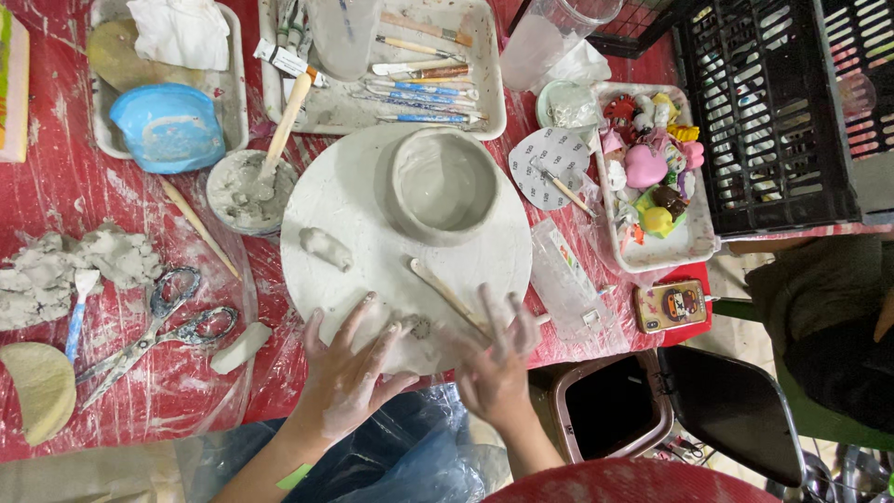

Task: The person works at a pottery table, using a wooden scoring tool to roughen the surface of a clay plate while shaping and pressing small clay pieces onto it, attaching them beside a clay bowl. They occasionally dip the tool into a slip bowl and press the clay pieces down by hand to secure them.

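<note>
Clay [410,337] lies flattened at the near edge of a round white board [349,200] on the bench [56,186], and both hands press on it. The left hand [346,373] is spread flat, fingers splayed and dusted grey, grasping nothing. The right hand [494,368] is likewise released, fingers fanned over the clay's right side, beside a wooden stick [447,296] that lies on the board; it looks blurred, so whether a fingertip touches the stick cannot be told. Wet clay of this kind is likely soft, sticky and easily dented, heavy for its bulk, and best lifted from underneath with flat palms rather than pinched at an edge.

Farther back on the board stands a clay bowl [440,182], thick-walled and seemingly empty, probably fragile while damp. A small clay lump [326,249] rests left of it. Beside the board, a small cup [247,191] holds grey slip with a wooden tool [284,126] standing in it. One white tray [489,84] carries modelling tools and a clear cup; another tray [670,250] on the right holds small coloured figures. A blue bowl [169,128] sits in a third tray at the left. Scissors [158,331] and loose clay scraps [70,265] lie on the plastic-covered bench.
</note>
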The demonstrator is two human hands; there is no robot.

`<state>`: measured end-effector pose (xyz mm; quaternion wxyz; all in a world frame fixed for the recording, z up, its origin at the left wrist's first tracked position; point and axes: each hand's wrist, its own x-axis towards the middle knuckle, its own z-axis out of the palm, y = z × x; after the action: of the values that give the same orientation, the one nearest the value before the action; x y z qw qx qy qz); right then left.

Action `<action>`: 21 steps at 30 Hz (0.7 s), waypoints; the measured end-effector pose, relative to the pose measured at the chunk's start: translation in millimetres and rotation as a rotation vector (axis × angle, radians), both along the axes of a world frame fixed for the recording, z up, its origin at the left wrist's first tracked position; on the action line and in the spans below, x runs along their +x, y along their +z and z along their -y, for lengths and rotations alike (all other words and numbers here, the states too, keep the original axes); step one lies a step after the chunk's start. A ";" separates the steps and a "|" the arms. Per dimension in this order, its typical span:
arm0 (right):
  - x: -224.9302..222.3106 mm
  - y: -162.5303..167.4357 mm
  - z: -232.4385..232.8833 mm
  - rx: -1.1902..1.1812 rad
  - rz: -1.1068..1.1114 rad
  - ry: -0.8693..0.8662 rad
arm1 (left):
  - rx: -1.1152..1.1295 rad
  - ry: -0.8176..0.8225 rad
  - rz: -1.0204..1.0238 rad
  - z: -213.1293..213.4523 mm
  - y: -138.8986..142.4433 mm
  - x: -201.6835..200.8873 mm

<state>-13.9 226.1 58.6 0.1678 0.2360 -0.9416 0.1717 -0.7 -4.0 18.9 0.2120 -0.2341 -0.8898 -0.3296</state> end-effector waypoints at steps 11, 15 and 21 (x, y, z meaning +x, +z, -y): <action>-10.3 15.6 8.4 -0.053 0.177 -0.047 | -0.027 0.045 0.022 -2.6 -2.0 3.8; -20.3 24.6 6.7 0.013 0.205 -0.007 | -0.044 0.041 0.044 -1.2 -0.5 3.8; -23.2 30.9 9.5 -0.047 0.214 0.027 | 0.021 0.035 0.053 -0.6 -5.8 5.7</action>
<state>-37.1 216.6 89.5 0.0697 0.2253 -0.9465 0.2203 5.0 -3.4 13.2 0.1965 -0.2072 -0.8956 -0.3412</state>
